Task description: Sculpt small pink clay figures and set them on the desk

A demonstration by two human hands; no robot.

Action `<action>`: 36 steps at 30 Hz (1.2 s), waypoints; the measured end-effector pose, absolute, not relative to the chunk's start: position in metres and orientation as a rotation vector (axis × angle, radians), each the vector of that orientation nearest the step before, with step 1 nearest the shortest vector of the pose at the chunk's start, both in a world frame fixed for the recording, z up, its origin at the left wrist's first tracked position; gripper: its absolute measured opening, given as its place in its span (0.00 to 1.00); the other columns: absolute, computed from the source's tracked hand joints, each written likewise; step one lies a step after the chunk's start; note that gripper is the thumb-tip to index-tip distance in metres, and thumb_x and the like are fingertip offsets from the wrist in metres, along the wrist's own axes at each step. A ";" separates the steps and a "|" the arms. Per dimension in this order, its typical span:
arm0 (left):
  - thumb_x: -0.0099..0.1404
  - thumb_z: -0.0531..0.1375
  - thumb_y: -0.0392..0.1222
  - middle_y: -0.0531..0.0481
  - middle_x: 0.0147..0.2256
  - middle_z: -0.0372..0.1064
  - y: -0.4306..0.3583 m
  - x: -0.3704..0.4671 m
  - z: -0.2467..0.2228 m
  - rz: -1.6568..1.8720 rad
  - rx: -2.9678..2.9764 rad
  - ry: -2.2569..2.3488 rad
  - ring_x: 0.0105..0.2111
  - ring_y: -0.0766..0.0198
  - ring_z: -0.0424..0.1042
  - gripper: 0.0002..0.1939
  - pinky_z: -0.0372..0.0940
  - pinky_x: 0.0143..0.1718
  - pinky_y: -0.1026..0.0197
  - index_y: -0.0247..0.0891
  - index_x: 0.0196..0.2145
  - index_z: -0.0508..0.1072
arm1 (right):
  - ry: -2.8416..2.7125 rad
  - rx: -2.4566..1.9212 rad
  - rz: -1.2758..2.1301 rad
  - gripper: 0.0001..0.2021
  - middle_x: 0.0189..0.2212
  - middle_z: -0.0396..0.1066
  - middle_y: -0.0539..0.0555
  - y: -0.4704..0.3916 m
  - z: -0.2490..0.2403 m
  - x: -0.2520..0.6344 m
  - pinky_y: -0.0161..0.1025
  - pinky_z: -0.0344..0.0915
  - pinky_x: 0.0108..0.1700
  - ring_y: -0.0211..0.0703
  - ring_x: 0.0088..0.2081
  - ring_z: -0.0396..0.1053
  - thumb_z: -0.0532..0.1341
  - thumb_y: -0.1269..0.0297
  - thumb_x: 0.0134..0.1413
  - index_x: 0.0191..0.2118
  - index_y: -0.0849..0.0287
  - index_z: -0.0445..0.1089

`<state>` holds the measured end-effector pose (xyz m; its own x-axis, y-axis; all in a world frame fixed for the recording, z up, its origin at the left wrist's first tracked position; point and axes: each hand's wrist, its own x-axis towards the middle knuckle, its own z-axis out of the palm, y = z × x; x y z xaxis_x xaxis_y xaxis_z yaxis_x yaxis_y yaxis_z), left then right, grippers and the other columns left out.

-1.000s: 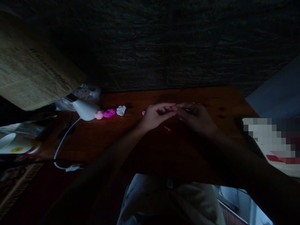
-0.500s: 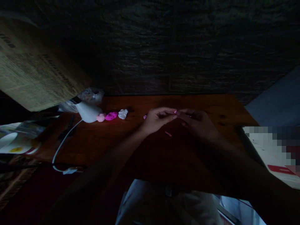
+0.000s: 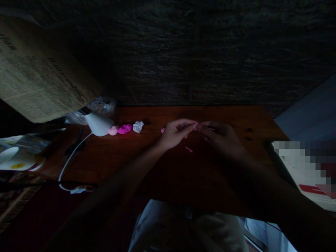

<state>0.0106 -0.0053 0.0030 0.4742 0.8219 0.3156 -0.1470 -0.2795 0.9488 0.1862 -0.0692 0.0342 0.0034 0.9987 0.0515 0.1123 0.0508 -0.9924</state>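
Note:
In the dim light my left hand (image 3: 175, 133) and my right hand (image 3: 222, 138) meet fingertip to fingertip above the wooden table (image 3: 147, 164). Between the fingertips is a tiny pink piece (image 3: 196, 125), pinched from both sides. A small pink scrap (image 3: 188, 149) lies on the table just below the hands. Another pink bit (image 3: 162, 130) peeks out behind my left hand. To the left lie three clay lumps: light pink (image 3: 113, 131), magenta (image 3: 124, 129) and white (image 3: 138, 126).
A white lamp head (image 3: 98, 124) with its cable (image 3: 68, 161) sits at the left, with a crumpled plastic bag (image 3: 101, 105) behind it. Newspaper (image 3: 39, 84) hangs at the upper left. A dark brick wall (image 3: 199, 52) backs the table. Papers lie at the right edge (image 3: 307, 175).
The hands stay joined at the fingertips; my left fingers have shifted slightly around the pink piece. The view has settled a little lower than a second ago.

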 end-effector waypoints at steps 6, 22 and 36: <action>0.62 0.69 0.51 0.47 0.33 0.80 -0.008 0.011 0.005 1.070 1.574 0.623 0.20 0.76 0.63 0.17 0.56 0.21 0.68 0.34 0.41 0.81 | -1.335 -1.214 1.086 0.22 0.31 0.76 0.52 -0.068 0.031 0.187 0.34 0.62 0.29 0.38 0.30 0.65 0.74 0.42 0.45 0.33 0.57 0.81; 0.64 0.67 0.50 0.49 0.32 0.78 -0.011 0.013 0.006 1.037 1.583 0.577 0.20 0.75 0.62 0.15 0.55 0.21 0.67 0.34 0.40 0.81 | -1.496 -1.223 0.849 0.20 0.24 0.74 0.51 -0.067 0.025 0.189 0.38 0.65 0.30 0.40 0.26 0.69 0.68 0.43 0.55 0.32 0.58 0.77; 0.63 0.69 0.52 0.47 0.35 0.79 -0.010 0.013 0.006 1.010 1.524 0.604 0.21 0.75 0.62 0.16 0.54 0.21 0.67 0.35 0.39 0.81 | -1.545 -1.178 0.845 0.23 0.24 0.77 0.53 -0.070 0.031 0.188 0.40 0.68 0.35 0.42 0.27 0.73 0.67 0.39 0.56 0.33 0.58 0.77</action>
<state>0.0130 -0.0099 0.0055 0.4967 0.8265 0.2649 -0.1575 -0.2143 0.9640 0.1882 -0.0697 0.0305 -0.0510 0.9572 0.2848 0.2762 0.2876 -0.9170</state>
